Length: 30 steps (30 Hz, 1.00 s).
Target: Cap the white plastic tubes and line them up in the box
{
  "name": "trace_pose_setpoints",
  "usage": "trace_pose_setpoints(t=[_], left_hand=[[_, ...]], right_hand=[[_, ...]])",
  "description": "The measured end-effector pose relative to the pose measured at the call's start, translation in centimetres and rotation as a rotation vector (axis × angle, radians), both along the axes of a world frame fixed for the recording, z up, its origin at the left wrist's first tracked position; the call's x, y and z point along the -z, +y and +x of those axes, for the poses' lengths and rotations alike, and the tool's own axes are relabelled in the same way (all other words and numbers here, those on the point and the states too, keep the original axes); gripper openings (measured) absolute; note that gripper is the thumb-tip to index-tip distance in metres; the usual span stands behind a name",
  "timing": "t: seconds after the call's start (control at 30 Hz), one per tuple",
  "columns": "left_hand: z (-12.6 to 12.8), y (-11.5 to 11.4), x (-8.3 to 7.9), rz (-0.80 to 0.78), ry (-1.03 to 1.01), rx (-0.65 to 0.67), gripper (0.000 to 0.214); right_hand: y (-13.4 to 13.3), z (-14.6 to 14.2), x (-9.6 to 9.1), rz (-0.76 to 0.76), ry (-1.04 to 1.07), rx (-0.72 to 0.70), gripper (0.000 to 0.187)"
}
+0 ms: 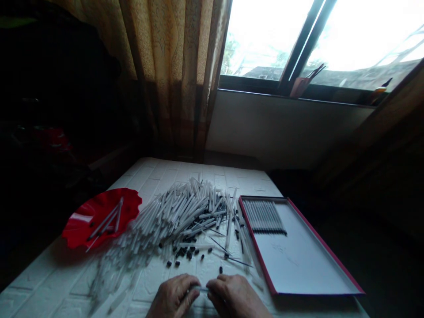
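My left hand (172,296) and my right hand (233,296) sit close together at the bottom of the view. Both grip a short clear plastic tube (198,289), and their fingers hide most of it. Just beyond them lies a large loose heap of clear plastic tubes (179,218), likely pen refill tubes. Several small black plugs (185,251) are scattered along its near edge, and one black plug (220,270) lies closest to my hands. Thin dark rods (228,258) lie at the heap's right side.
A red scalloped plate (127,207) holding several tubes stands left of the heap. To the right lies a white tray with a red rim (298,260), with a neat row of assembled tubes (264,216) at its far end. All this rests on a white brick-patterned table (232,181).
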<state>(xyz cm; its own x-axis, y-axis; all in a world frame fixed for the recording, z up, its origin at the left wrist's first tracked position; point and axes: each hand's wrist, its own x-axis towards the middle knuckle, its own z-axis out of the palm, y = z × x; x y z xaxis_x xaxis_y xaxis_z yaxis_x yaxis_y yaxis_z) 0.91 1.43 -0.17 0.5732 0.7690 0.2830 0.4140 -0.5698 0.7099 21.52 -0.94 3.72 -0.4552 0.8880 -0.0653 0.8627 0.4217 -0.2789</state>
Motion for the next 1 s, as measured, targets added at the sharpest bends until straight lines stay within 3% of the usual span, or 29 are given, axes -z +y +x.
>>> trace_pose_setpoints(t=[0.3,0.57,0.8,1.0], left_hand=[[-0.1,0.3,0.1,0.043,0.069,0.025,0.016],[0.0,0.6,0.5,0.056,0.078,0.032,0.014],[0.1,0.6,-0.2,0.030,0.060,0.029,0.017],[0.2,0.7,0.0,-0.017,-0.007,-0.034,0.017]], right_hand=[[-0.3,0.2,3.3,-0.054,0.044,-0.043,0.011],[-0.1,-0.1,4.3,0.026,0.035,-0.045,0.009],[-0.4,-0.3,4.9,0.069,0.070,-0.024,0.007],[-0.4,-0.6,5.6,0.052,0.109,0.055,0.006]])
